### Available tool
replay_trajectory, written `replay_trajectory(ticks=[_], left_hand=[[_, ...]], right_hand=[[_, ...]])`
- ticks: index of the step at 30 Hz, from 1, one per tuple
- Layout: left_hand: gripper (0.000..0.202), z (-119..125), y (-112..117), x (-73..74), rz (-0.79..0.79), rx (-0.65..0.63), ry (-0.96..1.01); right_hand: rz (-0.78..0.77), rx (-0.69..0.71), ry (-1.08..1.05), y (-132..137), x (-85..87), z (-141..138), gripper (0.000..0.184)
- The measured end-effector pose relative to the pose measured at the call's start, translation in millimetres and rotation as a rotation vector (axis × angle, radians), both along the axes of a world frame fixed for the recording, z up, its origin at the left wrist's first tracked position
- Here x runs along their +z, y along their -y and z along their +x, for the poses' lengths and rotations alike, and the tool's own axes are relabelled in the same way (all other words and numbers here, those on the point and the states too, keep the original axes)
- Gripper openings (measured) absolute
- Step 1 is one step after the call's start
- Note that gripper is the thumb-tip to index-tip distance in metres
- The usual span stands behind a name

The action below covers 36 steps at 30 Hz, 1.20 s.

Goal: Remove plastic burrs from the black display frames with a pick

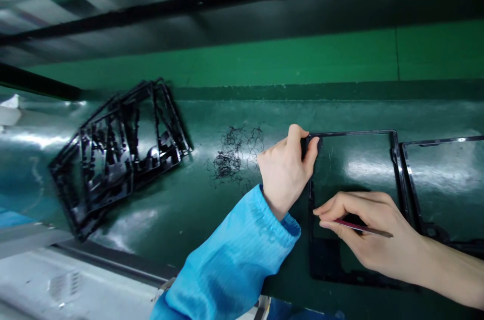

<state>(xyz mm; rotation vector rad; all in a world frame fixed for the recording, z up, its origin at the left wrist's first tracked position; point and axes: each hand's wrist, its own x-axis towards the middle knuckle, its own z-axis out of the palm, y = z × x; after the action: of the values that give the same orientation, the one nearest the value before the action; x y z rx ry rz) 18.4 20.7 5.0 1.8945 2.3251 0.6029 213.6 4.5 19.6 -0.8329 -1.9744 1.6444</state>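
A thin black plastic frame point(355, 133) lies flat on the green work surface in front of me. My left hand point(287, 166), in a blue sleeve, pinches its upper left corner between thumb and fingers. Over the frame's left side, my right hand point(363, 232) holds a slim reddish tool with a dark metal end point(365, 229) like a pen; its working tip is hidden by the fingers. The fingertips are close to the left bar of the frame, and I cannot tell if the tool touches it.
A second black frame point(446, 142) lies just right of the first. Left of my hands is a heap of thin black shavings point(230, 156). Farther left, several black frames point(128, 148) are piled at a slant. A raised green ledge point(295, 60) runs along the back.
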Motion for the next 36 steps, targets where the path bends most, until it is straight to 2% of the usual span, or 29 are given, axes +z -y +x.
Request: replay_trajectory(ticks=[15, 29, 36], left_hand=[[0.017, -1, 1, -0.9, -0.002, 0.001, -0.019], [0.016, 3, 1, -0.9, -0.003, -0.027, -0.026], [0.016, 2, 1, -4.6, -0.015, -0.041, 0.035]], right_hand=[[0.022, -0.028, -0.005, 2, -3.2, 0, 0.015], [-0.088, -0.005, 0.079, 4, 0.1, -9, 0.02], [-0.071, -0.004, 0.092, 2, -3.1, -13, 0.02]])
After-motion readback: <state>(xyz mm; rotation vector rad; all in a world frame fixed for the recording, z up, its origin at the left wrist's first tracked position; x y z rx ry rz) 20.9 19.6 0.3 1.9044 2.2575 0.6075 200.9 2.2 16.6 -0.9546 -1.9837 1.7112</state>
